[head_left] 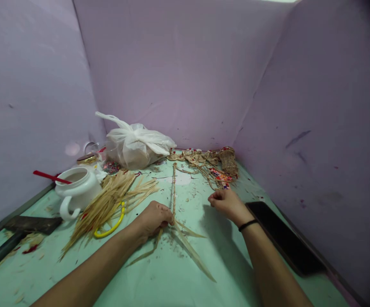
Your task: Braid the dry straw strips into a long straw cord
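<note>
A thin braid of dry straw-like leaf strips runs down the middle of the table. My left hand pinches its near end, with the fingers closed. Below that grip the loose strips fan out toward me, some to the left and longer ones to the right. To the right of the braid, my right hand hovers over the table and casts a shadow. Its fingers are curled together; whatever they may hold is hidden. A dark band circles that wrist.
On the left lie a bundle of dry strips, a yellow ring, a white pot with a red stick, and a dark-bladed tool. A white plastic bag and braided pieces stand behind. A phone lies right.
</note>
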A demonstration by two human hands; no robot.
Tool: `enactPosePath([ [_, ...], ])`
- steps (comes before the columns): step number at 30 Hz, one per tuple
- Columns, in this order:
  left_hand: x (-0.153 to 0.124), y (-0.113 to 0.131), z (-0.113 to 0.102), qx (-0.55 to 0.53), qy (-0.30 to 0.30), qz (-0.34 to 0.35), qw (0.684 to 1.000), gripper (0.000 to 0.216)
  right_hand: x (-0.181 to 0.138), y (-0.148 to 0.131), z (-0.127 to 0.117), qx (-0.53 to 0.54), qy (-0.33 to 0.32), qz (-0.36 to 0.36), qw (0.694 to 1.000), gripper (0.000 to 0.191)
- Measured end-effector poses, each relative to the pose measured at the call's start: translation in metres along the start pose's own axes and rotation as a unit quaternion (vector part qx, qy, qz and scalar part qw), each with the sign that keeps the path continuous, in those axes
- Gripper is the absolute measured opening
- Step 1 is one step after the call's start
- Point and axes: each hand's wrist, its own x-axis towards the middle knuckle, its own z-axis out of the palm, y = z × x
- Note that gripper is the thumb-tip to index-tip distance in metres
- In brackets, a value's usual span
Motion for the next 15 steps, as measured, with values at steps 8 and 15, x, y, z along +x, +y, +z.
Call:
enactPosePath([
  [8,-0.003,0.001,0.003,0.007,0.005,0.000,1.000,0.010,-0.012,-0.028,0.012,0.171,0.010,0.003,0.985,0.020],
  [15,0.003,-0.008,0.005,0.000,0.026,0.047,0.999,0.010,0.006,-0.089,0.024,0.210,-0.047,0.035,0.976,0.014],
])
